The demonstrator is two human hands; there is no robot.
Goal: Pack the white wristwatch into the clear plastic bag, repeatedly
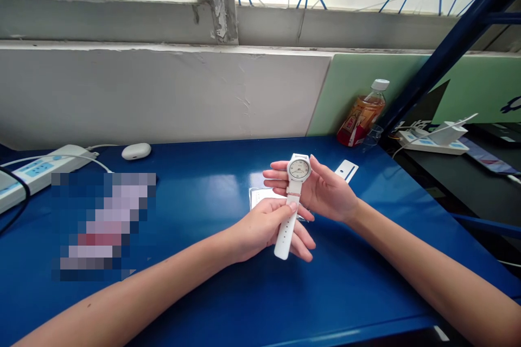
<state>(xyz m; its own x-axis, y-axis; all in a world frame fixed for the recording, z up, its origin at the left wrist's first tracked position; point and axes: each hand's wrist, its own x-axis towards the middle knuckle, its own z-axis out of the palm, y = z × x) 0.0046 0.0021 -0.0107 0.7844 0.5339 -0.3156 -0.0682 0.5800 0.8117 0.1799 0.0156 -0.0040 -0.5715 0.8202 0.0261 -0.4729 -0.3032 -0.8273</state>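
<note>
A white wristwatch (pixel 299 169) with a round pale dial is held over the blue desk, face up, its long strap end slanting down towards me. Pinched under the thumb of my left hand (pixel 271 222) is the white strap (pixel 287 230), with the other fingers of that hand stretched out beneath it. Behind the watch head lies my right hand (pixel 325 190), palm up with fingers extended, the thumb close to the case edge. Partly hidden under both hands is a flat white packet (pixel 262 195) with a clear edge.
A white card (pixel 347 170) lies beyond my right hand. A drink bottle (pixel 362 114) leans near the blue post (pixel 439 43). On the left are a power strip (pixel 49 171), a white earbud case (pixel 136 151) and a pixelated object (pixel 109 222). Another power strip (pixel 433 141) stands right.
</note>
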